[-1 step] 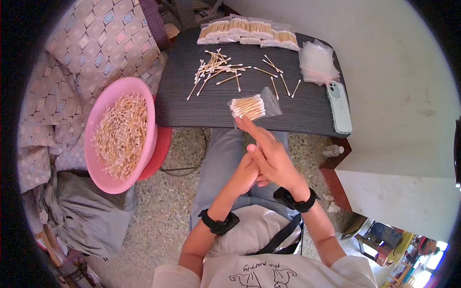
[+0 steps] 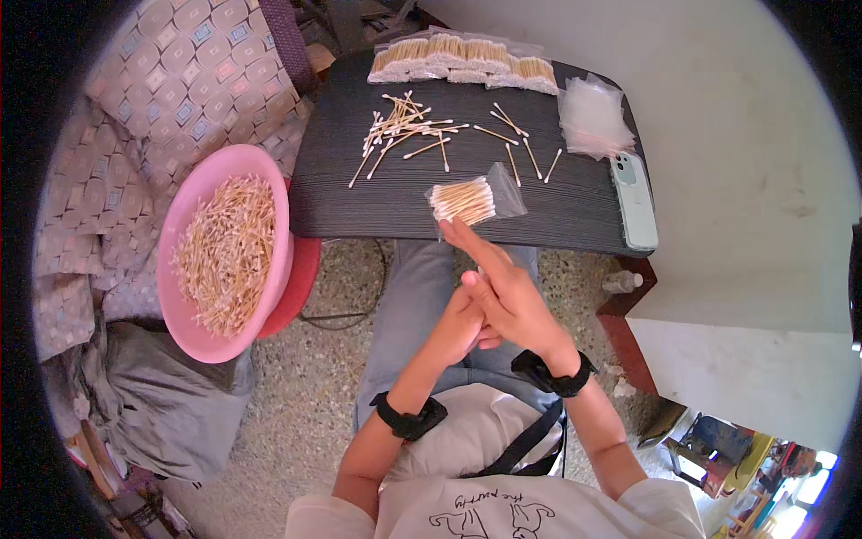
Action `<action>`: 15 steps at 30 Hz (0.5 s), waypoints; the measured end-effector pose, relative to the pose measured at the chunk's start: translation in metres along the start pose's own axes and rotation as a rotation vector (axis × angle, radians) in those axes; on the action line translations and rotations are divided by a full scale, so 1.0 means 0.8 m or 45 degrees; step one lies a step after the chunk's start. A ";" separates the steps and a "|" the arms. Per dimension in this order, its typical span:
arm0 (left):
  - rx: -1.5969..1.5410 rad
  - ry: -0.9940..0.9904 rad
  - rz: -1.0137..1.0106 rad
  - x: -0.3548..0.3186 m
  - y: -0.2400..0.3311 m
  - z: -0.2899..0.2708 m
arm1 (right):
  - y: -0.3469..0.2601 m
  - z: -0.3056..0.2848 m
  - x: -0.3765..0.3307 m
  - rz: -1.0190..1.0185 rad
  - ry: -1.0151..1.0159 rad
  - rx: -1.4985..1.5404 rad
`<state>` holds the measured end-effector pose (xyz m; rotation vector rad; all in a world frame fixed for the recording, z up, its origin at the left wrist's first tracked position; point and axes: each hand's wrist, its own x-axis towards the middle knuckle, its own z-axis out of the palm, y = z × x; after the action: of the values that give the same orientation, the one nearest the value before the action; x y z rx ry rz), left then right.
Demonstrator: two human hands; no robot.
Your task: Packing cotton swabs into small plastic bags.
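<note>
My right hand (image 2: 514, 304) is held above my lap at the table's near edge. Its longer fingers stretch forward, and their tips overlap the near side of a clear plastic bag (image 2: 510, 190); I cannot tell if they touch it. In that bag lies a bundle of cotton swabs (image 2: 464, 199) with pale wooden sticks and white tips. Against the right hand's palm side rests my left hand (image 2: 456, 329), its fingers mostly hidden. Beyond the bag, loose cotton swabs (image 2: 395, 126) form a messy pile, with several more scattered to the right.
Filled swab bags (image 2: 462, 56) line the far edge of the black table (image 2: 332, 211). At right are a stack of empty clear bags (image 2: 594, 117) and a pale green phone (image 2: 636, 202). A pink basin (image 2: 171, 296) of swabs stands left, on a red seat (image 2: 305, 283). A wall rises right.
</note>
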<state>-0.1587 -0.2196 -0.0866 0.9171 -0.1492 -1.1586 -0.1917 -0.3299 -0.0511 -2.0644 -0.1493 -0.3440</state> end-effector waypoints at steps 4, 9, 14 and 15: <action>-0.090 -0.108 -0.015 0.009 -0.012 -0.013 | 0.014 -0.011 -0.010 0.146 0.102 0.615; 0.097 -0.073 0.000 0.007 -0.003 -0.009 | 0.000 -0.021 -0.028 0.374 -0.053 0.312; 0.246 0.123 -0.063 0.005 0.001 0.005 | -0.002 -0.007 -0.041 0.173 0.023 -0.023; 0.240 0.167 -0.051 0.005 -0.001 0.008 | -0.003 -0.005 -0.043 0.271 0.008 0.041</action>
<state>-0.1609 -0.2266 -0.0842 1.1643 -0.1356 -1.1306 -0.2256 -0.3313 -0.0576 -2.0249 0.0684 -0.2155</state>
